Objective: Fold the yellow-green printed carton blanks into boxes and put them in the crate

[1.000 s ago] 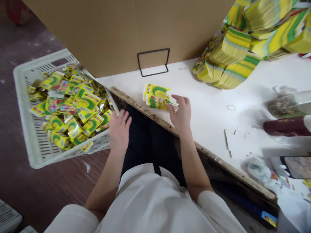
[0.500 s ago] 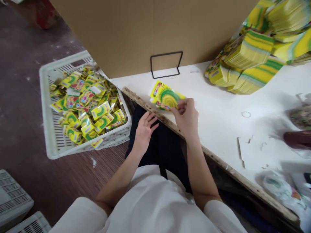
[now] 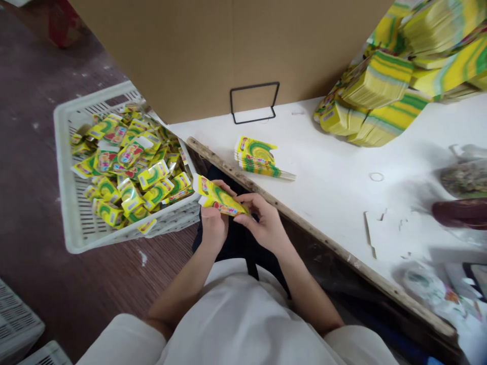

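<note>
Both hands grip one flat yellow-and-green carton blank over my lap, just in front of the table edge. My left hand holds its left end from below with curled fingers. My right hand pinches its right end. A small stack of the same flat blanks lies on the white table just beyond my hands. To the left, a white slotted crate on the floor holds several folded yellow boxes.
A cardboard wall with a black wire stand closes the back of the table. Large piles of flat blanks fill the far right. A rubber band, white card scraps and a dark red bottle lie at right.
My right hand lifted one blank off the stack and brought it down over my lap. My left hand rose from my thigh and took hold of the blank's other end.
</note>
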Demonstrator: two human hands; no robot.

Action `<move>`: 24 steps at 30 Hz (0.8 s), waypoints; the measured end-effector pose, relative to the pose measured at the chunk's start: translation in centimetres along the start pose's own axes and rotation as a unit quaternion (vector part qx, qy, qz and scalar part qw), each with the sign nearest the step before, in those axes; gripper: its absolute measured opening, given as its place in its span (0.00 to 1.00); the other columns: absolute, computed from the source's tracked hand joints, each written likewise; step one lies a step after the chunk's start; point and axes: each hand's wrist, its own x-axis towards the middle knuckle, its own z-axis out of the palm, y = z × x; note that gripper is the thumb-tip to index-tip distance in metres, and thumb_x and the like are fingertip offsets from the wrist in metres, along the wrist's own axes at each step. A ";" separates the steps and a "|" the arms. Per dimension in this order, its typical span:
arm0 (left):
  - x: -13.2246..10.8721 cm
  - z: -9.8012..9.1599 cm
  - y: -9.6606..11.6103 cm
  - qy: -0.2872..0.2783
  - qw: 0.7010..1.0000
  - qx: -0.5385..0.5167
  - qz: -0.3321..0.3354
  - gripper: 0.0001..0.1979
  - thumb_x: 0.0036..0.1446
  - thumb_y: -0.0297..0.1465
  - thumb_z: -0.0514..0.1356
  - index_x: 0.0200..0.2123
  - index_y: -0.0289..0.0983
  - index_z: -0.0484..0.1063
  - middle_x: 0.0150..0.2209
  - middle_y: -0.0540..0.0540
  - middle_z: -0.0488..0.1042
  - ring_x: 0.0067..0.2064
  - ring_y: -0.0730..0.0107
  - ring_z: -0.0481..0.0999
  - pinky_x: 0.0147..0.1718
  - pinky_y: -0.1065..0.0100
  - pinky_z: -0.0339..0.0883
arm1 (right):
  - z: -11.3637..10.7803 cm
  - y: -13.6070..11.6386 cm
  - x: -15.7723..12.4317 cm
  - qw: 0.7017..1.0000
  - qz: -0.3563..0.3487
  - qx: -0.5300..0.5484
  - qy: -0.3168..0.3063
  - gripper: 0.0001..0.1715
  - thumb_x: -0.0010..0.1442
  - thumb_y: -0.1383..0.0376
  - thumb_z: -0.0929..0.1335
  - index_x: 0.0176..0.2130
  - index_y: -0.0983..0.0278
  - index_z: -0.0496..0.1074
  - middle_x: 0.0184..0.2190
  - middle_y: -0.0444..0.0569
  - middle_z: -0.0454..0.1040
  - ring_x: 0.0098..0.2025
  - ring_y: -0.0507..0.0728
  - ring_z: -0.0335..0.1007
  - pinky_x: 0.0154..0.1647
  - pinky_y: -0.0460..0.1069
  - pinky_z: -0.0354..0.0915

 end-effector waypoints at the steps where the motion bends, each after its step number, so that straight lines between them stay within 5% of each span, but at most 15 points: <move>1: -0.1 -0.2 -0.3 -0.003 1.000 0.016 0.003 0.26 0.41 0.55 0.73 0.30 0.41 0.72 0.29 0.52 0.73 0.32 0.70 0.74 0.32 0.70 0.72 | -0.5 -0.1 0.1 1.000 -0.005 -0.004 0.014 0.17 0.64 0.54 0.72 0.47 0.61 0.74 0.37 0.46 0.77 0.34 0.54 0.70 0.37 0.50 0.67; 7: 0.5 -1.0 -0.1 0.007 0.996 0.085 0.003 0.19 0.46 0.48 0.74 0.33 0.42 0.78 0.35 0.50 0.81 0.35 0.69 0.80 0.39 0.67 0.76 | -2.9 -1.4 0.3 0.987 -0.062 -0.125 0.076 0.09 0.68 0.62 0.67 0.39 0.60 0.78 0.34 0.46 0.78 0.34 0.55 0.73 0.36 0.50 0.69; 12: 2.2 -2.1 3.6 -0.141 0.977 0.157 0.041 0.43 0.45 0.64 0.64 0.57 0.44 0.74 0.57 0.39 0.76 0.60 0.48 0.75 0.61 0.51 0.67 | -5.2 -2.2 0.0 0.930 -0.113 -0.334 0.103 0.17 0.68 0.69 0.65 0.40 0.50 0.81 0.38 0.46 0.80 0.46 0.61 0.70 0.57 0.61 0.65; 15: 2.0 -2.1 4.7 -0.262 0.902 0.341 0.040 0.54 0.36 0.52 0.76 0.65 0.43 0.64 0.64 0.38 0.69 0.66 0.43 0.68 0.66 0.48 0.59 | -5.0 -2.3 -0.4 0.916 -0.155 -0.368 0.033 0.20 0.68 0.70 0.66 0.40 0.45 0.80 0.40 0.41 0.80 0.51 0.60 0.69 0.72 0.65 0.48; 18: 0.8 -1.5 4.0 -0.295 0.826 0.480 0.011 0.40 0.45 0.40 0.75 0.61 0.43 0.67 0.56 0.41 0.76 0.56 0.48 0.77 0.57 0.51 0.69 | -3.6 -2.0 -0.8 0.928 -0.150 -0.330 0.080 0.17 0.66 0.63 0.69 0.52 0.44 0.76 0.52 0.44 0.76 0.61 0.63 0.66 0.75 0.68 0.43; 21: -0.3 -1.2 2.8 -0.264 0.808 0.525 0.033 0.35 0.47 0.39 0.73 0.58 0.42 0.67 0.49 0.44 0.78 0.48 0.51 0.79 0.48 0.55 0.73 | -2.1 -1.2 -0.9 0.951 -0.085 -0.185 0.232 0.40 0.61 0.49 0.71 0.67 0.53 0.60 0.67 0.55 0.61 0.71 0.69 0.54 0.71 0.70 0.53; 24: -0.7 -1.3 2.2 -0.267 0.799 0.533 0.078 0.41 0.46 0.38 0.74 0.62 0.43 0.61 0.54 0.42 0.74 0.52 0.50 0.77 0.50 0.56 0.72 | -1.3 -0.3 -0.8 0.983 0.019 0.071 0.168 0.46 0.62 0.42 0.67 0.69 0.58 0.56 0.66 0.58 0.64 0.67 0.67 0.64 0.66 0.65 0.65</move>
